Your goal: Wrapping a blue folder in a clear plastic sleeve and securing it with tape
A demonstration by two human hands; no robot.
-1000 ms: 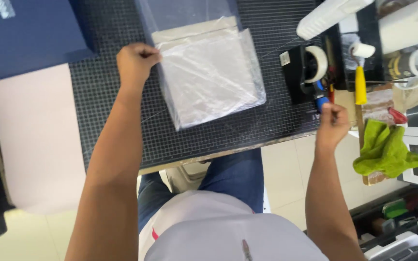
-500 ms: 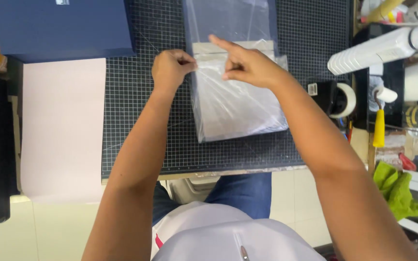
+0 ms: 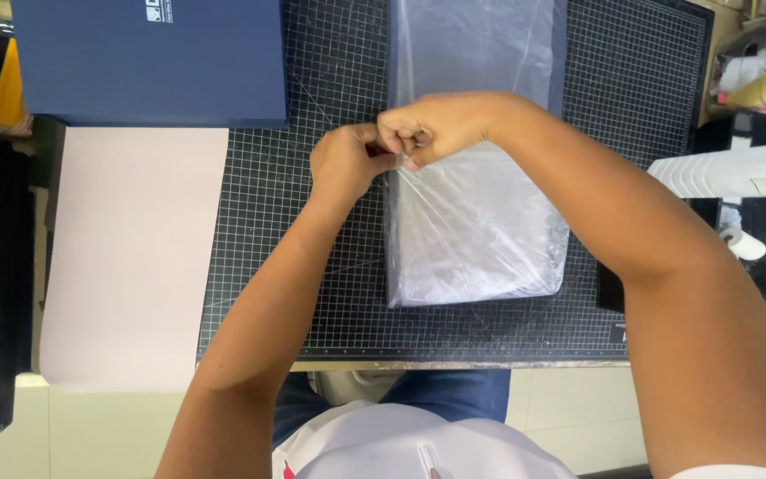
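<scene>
A clear plastic bag [image 3: 476, 222] holding a flat white item lies on the black gridded cutting mat [image 3: 294, 266]; its open flap stretches away toward the far edge. My left hand [image 3: 346, 161] pinches the bag's left edge, fingers closed on the plastic. My right hand [image 3: 427, 126] is curled just beside it, touching the left hand, and grips the same edge of the plastic. Both hands meet at the bag's upper left side.
A dark blue box [image 3: 148, 62] lies at the far left, overlapping the mat. A pale pink sheet [image 3: 130, 257] lies left of the mat. White rolls and cluttered shelves [image 3: 746, 168] stand at the right. The mat's near edge meets my lap.
My right hand came from the tools at the right across to the bag and now grips its left edge beside my left hand. The view shifted left and closer.
</scene>
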